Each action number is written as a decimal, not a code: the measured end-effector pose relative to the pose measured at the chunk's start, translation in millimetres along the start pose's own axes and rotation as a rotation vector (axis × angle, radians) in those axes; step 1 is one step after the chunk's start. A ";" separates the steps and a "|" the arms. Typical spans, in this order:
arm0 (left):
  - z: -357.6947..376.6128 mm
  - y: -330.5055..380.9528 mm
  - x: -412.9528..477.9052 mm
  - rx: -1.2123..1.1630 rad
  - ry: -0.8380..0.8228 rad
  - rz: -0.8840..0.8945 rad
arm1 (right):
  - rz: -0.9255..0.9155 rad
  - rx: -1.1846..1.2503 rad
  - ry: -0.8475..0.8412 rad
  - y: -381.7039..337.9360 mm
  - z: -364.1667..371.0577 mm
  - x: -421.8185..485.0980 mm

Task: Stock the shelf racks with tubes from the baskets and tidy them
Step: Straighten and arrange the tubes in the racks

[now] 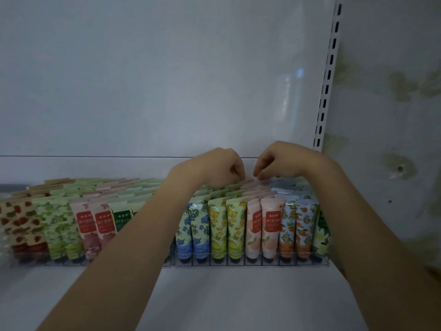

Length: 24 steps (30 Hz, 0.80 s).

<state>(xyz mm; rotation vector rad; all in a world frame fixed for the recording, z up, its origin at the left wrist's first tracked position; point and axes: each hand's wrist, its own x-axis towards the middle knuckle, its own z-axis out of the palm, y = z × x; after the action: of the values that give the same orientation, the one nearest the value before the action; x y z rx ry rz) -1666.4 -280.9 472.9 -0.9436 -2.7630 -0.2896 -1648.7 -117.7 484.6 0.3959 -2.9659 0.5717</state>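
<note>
Patterned cream tubes stand cap-down in rows in two clear racks (pixel 238 263) on a white shelf (pixel 214 297). From the middle rightward there are blue-flower tubes (pixel 192 230), yellow tubes (pixel 226 225), peach tubes (pixel 263 223) and orange-fruit tubes (pixel 296 225). Both arms reach over the rows to the back. My left hand (pixel 214 166) curls its fingers down onto the crimped top of a rear tube in the peach rows. My right hand (pixel 279 161) pinches the top of a rear peach tube right beside it. The held tubes' bodies are hidden by the rows in front.
The left rack (pixel 59 260) holds red-berry, green-leaf, pink and dark-green tubes, partly hidden by my left forearm. A white back panel (pixel 167 80) rises behind. A slotted upright post (pixel 328 91) and a stained wall (pixel 393 96) bound the right side.
</note>
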 end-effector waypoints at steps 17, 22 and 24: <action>9.9 -4.9 13.3 -0.131 -0.028 -0.001 | 0.049 -0.073 -0.100 2.2 -2.8 5.3; 12.6 -6.0 19.7 -0.083 0.105 0.021 | 0.034 -0.015 0.054 4.9 0.0 10.5; 15.9 -7.4 23.2 -0.062 0.127 0.028 | 0.055 -0.030 0.056 7.3 3.1 13.3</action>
<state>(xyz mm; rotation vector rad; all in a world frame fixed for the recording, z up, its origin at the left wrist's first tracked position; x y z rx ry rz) -1691.0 -269.2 462.7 -0.9434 -2.6376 -0.4176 -1663.6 -115.5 481.1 0.2914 -2.9363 0.5343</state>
